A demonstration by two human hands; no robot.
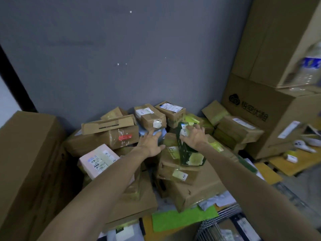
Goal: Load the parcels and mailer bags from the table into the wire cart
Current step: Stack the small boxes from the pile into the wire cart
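A heap of brown cardboard parcels fills the table against the grey wall. My right hand grips the top of a dark green box that stands tilted on a taped brown parcel. My left hand reaches forward with straight fingers, its fingertips touching a pale blue mailer bag wedged between parcels. A pink parcel with white labels lies left of my left forearm. The wire cart shows at the bottom right, with parcels inside it.
A tall brown carton stands at the left. Large stacked cartons rise at the right. A bright green mailer and white bags lie at the near table edge. Small white items sit on yellow boards at far right.
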